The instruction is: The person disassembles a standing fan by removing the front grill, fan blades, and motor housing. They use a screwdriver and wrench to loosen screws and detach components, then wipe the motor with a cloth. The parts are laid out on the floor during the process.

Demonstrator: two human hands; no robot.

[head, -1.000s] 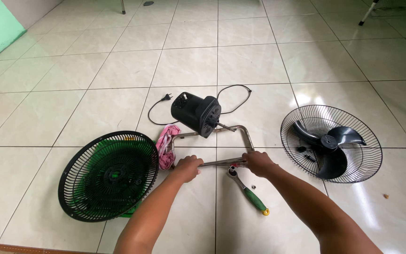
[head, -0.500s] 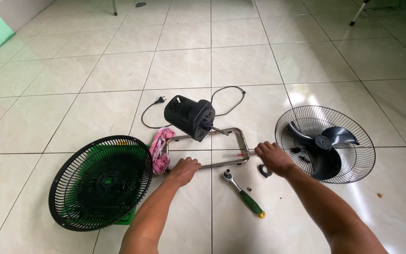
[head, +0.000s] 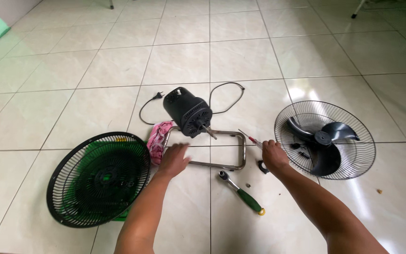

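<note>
A black fan motor (head: 187, 111) with its shaft pointing toward me sits on a chrome tube frame (head: 238, 149) on the tiled floor. My left hand (head: 174, 159) rests flat on the frame's left part, fingers spread. Over by the frame's right side, my right hand (head: 273, 155) closes on a thin red-handled screwdriver (head: 251, 138). A small black ring (head: 262, 167) lies just below that hand. A ratchet wrench with a green handle (head: 241, 193) lies between my arms.
A black grille over a green base (head: 98, 178) lies at the left. Another wire grille holding the black fan blade (head: 325, 139) lies at the right. A pink cloth (head: 156, 139) is beside the motor, and its black cord and plug (head: 223, 94) trail behind.
My right hand has left the frame and moved right to the screwdriver near the blade grille. The left hand opened and slid right along the frame. The camera has come closer.
</note>
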